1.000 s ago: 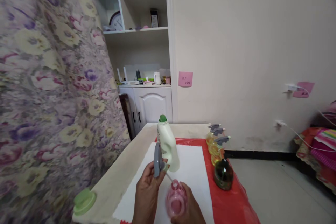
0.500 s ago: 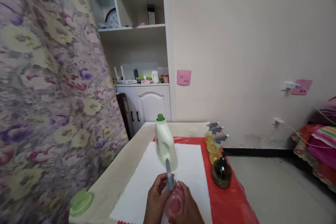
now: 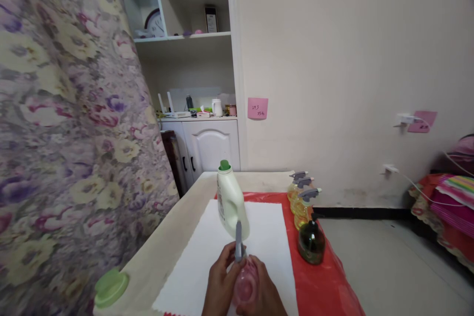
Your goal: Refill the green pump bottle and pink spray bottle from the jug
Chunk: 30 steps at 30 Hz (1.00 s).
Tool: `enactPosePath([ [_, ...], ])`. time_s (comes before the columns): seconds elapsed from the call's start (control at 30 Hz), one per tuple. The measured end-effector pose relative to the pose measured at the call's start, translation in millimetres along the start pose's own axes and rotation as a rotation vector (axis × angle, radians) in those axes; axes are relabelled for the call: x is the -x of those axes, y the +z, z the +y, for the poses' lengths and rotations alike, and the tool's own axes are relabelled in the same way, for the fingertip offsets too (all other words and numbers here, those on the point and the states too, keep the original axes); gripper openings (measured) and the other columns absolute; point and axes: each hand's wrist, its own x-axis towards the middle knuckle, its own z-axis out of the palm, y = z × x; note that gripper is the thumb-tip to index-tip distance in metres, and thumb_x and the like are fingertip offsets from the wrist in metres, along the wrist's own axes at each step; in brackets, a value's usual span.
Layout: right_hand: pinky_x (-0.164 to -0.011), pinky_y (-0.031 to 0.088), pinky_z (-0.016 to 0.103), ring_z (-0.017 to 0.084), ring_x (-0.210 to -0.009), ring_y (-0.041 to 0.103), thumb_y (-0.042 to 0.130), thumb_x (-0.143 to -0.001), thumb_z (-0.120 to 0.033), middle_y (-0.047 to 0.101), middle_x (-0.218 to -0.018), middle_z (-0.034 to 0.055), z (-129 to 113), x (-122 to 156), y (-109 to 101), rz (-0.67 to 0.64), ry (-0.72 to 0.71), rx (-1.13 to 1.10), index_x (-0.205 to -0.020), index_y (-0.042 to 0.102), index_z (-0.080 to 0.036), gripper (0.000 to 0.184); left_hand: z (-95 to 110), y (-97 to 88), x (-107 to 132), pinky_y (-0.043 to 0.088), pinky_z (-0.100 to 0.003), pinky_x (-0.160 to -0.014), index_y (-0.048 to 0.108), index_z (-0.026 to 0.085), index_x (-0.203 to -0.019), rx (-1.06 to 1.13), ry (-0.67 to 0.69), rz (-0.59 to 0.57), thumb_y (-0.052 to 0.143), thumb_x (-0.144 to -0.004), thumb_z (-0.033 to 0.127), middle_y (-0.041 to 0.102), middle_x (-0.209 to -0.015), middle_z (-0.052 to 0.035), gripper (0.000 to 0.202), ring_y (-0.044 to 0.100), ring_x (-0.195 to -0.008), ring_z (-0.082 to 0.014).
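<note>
A small pink, see-through spray bottle (image 3: 246, 287) is between my hands, low over the white sheet (image 3: 188, 266). My right hand (image 3: 267, 289) wraps round its body from the right. With fingers and thumb, my left hand (image 3: 222, 276) grips the bottle's neck at the base of the grey spray head (image 3: 239, 243). Just beyond stands a pale green jug (image 3: 230, 197) with a side handle and a green spout; its outer cap appears to be off. At the near left table corner lies a light green lid (image 3: 111, 287).
Several yellowish spray bottles (image 3: 302, 212) with grey heads stand in a row along the right side, on red plastic (image 3: 314, 286). Nearest in that row is a dark green pump bottle (image 3: 311, 244). A flowered curtain (image 3: 74, 158) hangs left of the table.
The view has shifted slightly. Between my fingers, the grey spray head has turned a little and stands more upright. Both hands keep their hold on the bottle.
</note>
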Motion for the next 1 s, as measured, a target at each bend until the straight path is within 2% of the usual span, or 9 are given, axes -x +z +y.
enactPosePath([
  [0.1,-0.108,0.040,0.040,0.030,-0.131,0.048,0.073,-0.043,-0.007,0.050,-0.141,0.0127,-4,0,-1,-0.014,0.034,0.001,-0.135,0.033,-0.019,0.102,-2,-1.9,-2,0.048,-0.039,-0.094,0.064,0.021,-0.108,-0.001,0.001,-0.034,0.068,-0.078,0.035,0.073,-0.112,-0.0090,0.033,0.065,-0.107,-0.0291],
  [0.37,-0.110,0.039,0.041,0.031,-0.132,0.047,0.070,-0.044,-0.007,0.047,-0.142,0.0192,-21,4,-4,-0.038,0.048,0.039,-0.136,0.030,-0.010,0.100,-1,-7.6,4,0.046,-0.037,-0.096,0.065,0.024,-0.108,-0.073,0.033,-0.072,0.065,-0.082,0.038,0.072,-0.117,-0.0078,0.030,0.063,-0.111,-0.0285],
  [0.5,-0.110,0.039,0.039,0.030,-0.132,0.046,0.069,-0.043,-0.006,0.048,-0.142,0.0175,-14,3,-1,-0.013,0.033,0.017,-0.135,0.031,-0.013,0.100,-4,-9.3,3,0.047,-0.037,-0.096,0.065,0.025,-0.108,-0.016,0.019,-0.091,0.065,-0.082,0.037,0.072,-0.118,-0.0074,0.029,0.063,-0.111,-0.0281],
  [0.7,-0.105,0.044,0.038,0.029,-0.127,0.051,0.068,-0.040,-0.004,0.053,-0.135,0.0129,2,-3,4,0.018,-0.019,-0.012,-0.133,0.035,-0.018,0.099,-4,-14.1,-2,0.046,-0.036,-0.096,0.065,0.024,-0.108,0.091,-0.008,-0.177,0.065,-0.083,0.035,0.071,-0.120,-0.0075,0.027,0.063,-0.112,-0.0272],
  [0.83,-0.107,0.042,0.039,0.031,-0.129,0.050,0.070,-0.041,-0.007,0.054,-0.136,0.0127,7,-4,5,0.005,-0.043,-0.020,-0.133,0.037,-0.019,0.099,-3,-14.5,-4,0.047,-0.035,-0.094,0.064,0.025,-0.110,0.121,-0.014,-0.231,0.065,-0.083,0.035,0.071,-0.121,-0.0072,0.028,0.064,-0.110,-0.0263],
  [0.9,-0.108,0.043,0.041,0.032,-0.129,0.050,0.068,-0.041,-0.007,0.054,-0.136,0.0136,7,-4,7,0.050,-0.055,-0.016,-0.132,0.038,-0.019,0.097,-4,-13.6,-4,0.048,-0.036,-0.094,0.065,0.024,-0.108,0.116,-0.015,-0.221,0.066,-0.082,0.035,0.072,-0.119,-0.0072,0.028,0.064,-0.108,-0.0262],
  [1.0,-0.106,0.045,0.043,0.032,-0.125,0.054,0.065,-0.043,-0.007,0.057,-0.131,0.0144,6,-3,10,0.103,-0.129,0.012,-0.129,0.040,-0.018,0.090,-6,-12.0,-2,0.048,-0.036,-0.094,0.067,0.023,-0.100,0.120,-0.023,-0.120,0.072,-0.076,0.035,0.074,-0.111,-0.0069,0.027,0.065,-0.105,-0.0263],
])
